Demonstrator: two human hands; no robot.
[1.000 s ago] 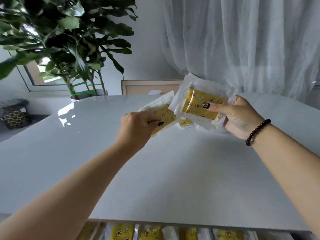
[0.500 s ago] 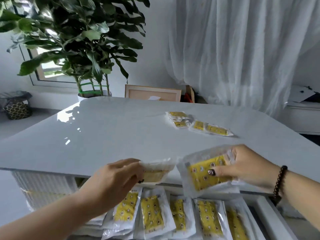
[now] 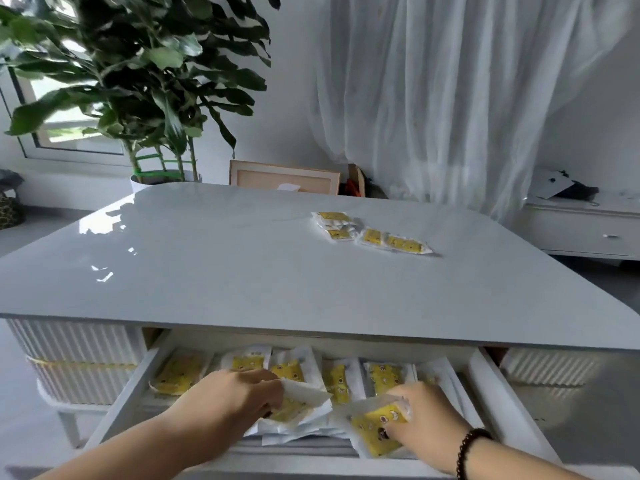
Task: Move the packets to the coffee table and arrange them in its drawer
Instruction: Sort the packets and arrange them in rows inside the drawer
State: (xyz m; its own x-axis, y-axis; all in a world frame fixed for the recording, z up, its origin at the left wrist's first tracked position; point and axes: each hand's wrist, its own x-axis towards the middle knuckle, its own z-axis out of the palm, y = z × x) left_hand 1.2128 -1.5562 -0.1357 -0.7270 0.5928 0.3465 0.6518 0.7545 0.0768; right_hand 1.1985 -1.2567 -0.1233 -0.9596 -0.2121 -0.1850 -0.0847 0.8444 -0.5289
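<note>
While gripped by right hand point(image 3: 420, 415), packet point(image 3: 375, 429) lengthwise toward drawer point(image 3: 498, 393) front.

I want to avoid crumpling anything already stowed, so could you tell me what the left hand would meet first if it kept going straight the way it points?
The left hand, gripping a packet, points toward the drawer's back. It would probably first meet the row of packets lying there, though depth is unclear.

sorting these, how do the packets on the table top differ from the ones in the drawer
The packets on the table top are few and lie loose, untouched; the packets in the drawer are many, set side by side in a row. The left hand and right hand each hold one more over the drawer. All look alike: yellow and white.
</note>
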